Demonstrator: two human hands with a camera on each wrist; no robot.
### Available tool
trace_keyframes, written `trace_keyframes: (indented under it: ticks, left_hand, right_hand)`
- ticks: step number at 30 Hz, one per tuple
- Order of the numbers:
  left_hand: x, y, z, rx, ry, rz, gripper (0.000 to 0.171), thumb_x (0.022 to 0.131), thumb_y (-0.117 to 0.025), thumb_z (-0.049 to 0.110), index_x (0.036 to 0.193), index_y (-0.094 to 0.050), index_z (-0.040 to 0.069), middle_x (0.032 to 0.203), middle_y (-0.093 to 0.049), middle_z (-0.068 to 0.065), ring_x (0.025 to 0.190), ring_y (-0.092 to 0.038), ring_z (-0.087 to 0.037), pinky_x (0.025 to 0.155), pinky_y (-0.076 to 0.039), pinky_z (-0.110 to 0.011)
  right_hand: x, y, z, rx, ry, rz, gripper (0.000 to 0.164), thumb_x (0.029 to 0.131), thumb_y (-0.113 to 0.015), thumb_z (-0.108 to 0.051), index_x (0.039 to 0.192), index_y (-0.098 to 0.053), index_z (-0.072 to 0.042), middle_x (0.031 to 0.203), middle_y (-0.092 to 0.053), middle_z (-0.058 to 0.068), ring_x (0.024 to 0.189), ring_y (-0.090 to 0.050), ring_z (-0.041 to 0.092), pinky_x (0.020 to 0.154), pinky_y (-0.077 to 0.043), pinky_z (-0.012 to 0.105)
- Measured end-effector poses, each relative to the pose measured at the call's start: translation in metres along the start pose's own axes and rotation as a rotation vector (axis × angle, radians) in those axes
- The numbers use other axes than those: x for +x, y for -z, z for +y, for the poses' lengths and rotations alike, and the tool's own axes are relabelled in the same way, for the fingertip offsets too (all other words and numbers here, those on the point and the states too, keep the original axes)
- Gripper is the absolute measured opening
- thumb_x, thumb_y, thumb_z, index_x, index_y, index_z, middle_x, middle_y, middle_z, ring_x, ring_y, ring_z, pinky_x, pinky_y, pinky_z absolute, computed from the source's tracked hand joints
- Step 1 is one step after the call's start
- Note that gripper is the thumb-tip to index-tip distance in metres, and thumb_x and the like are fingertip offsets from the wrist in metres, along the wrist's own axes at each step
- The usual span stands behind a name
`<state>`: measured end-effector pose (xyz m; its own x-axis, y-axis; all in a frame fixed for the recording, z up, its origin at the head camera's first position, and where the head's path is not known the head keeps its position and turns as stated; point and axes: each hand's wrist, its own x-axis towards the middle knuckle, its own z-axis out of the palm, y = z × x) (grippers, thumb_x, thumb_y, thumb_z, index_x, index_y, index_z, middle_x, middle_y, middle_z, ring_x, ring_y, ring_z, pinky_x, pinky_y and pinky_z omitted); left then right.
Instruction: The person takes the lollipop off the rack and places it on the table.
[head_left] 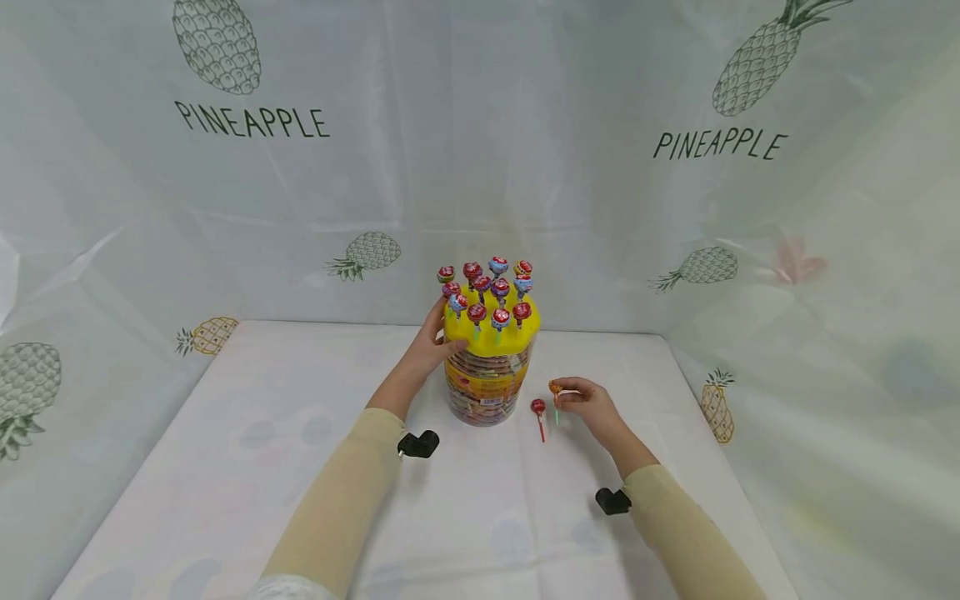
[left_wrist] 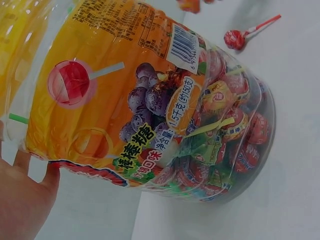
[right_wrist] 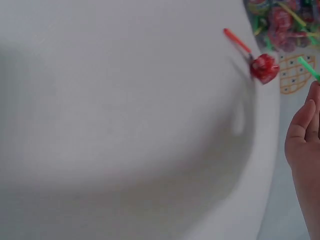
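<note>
A clear plastic candy jar point(head_left: 486, 390) filled with lollipops stands upright on the table, its orange label point(left_wrist: 100, 95) large in the left wrist view. On top is a yellow lid point(head_left: 486, 343) with several wrapped lollipops point(head_left: 500, 289) standing in it, heads up. My left hand point(head_left: 437, 342) grips the lid's left side, thumb in front. Right of the jar, my right hand point(head_left: 592, 404) pinches an orange lollipop point(head_left: 555, 387) near its head, the green stick point(right_wrist: 307, 66) pointing down. A red lollipop point(head_left: 538, 407) with a red stick lies on the table between jar and right hand.
A white cloth point(head_left: 300, 467) covers the table. Behind it hangs a pale curtain point(head_left: 480, 150) printed with pineapples, which also runs along both sides. Each wrist wears a small black camera point(head_left: 418, 444).
</note>
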<state>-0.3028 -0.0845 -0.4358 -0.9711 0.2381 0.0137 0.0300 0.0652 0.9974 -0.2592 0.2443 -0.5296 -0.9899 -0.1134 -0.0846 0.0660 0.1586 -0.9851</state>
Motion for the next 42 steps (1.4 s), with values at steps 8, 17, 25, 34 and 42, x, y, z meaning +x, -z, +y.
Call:
trace_keyframes:
  ticks: [8, 17, 25, 34, 42]
  left_hand:
    - [0.000, 0.001, -0.001, 0.011, -0.022, -0.002, 0.091, 0.087, -0.070, 0.039, 0.157, -0.012, 0.033, 0.163, -0.011, -0.002, 0.146, -0.013, -0.028, 0.117, -0.016, -0.050]
    - [0.000, 0.000, -0.002, -0.006, -0.012, 0.000, 0.088, 0.090, -0.070, 0.031, 0.157, -0.012, 0.034, 0.162, -0.013, -0.001, 0.146, -0.014, -0.027, 0.117, -0.016, -0.051]
    - [0.001, 0.000, -0.002, -0.013, -0.021, -0.004, 0.089, 0.090, -0.070, 0.033, 0.157, -0.012, 0.034, 0.162, -0.014, -0.002, 0.146, -0.013, -0.028, 0.116, -0.015, -0.052]
    - [0.000, -0.001, -0.001, -0.018, -0.020, -0.003, 0.088, 0.090, -0.069, 0.032, 0.157, -0.012, 0.033, 0.162, -0.014, -0.002, 0.146, -0.014, -0.028, 0.117, -0.015, -0.052]
    - [-0.002, 0.000, 0.003, -0.013, -0.005, -0.014, 0.090, 0.089, -0.070, 0.035, 0.157, -0.011, 0.032, 0.162, -0.013, -0.003, 0.146, -0.012, -0.028, 0.117, -0.014, -0.052]
  right_hand:
    - [0.005, 0.001, 0.021, -0.141, -0.065, -0.013, 0.037, 0.085, -0.072, 0.003, 0.121, -0.066, -0.002, 0.112, -0.068, 0.012, 0.090, -0.065, 0.016, 0.078, -0.053, 0.025]
    - [0.007, 0.002, 0.025, -0.247, -0.091, -0.002, 0.034, 0.084, -0.074, 0.001, 0.117, -0.068, -0.004, 0.105, -0.068, 0.009, 0.087, -0.062, 0.018, 0.072, -0.053, 0.026]
    - [0.009, 0.002, 0.026, -0.272, -0.105, -0.029, 0.032, 0.085, -0.073, 0.000, 0.117, -0.068, -0.004, 0.106, -0.066, 0.009, 0.087, -0.060, 0.019, 0.073, -0.053, 0.025]
    - [0.011, 0.001, 0.025, -0.308, -0.104, -0.041, 0.033, 0.085, -0.071, 0.003, 0.117, -0.069, -0.005, 0.102, -0.066, 0.007, 0.085, -0.060, 0.018, 0.072, -0.054, 0.026]
    - [0.010, 0.000, 0.023, -0.324, -0.106, -0.067, 0.035, 0.084, -0.072, 0.003, 0.118, -0.068, -0.004, 0.092, -0.064, 0.008, 0.082, -0.058, 0.019, 0.071, -0.053, 0.026]
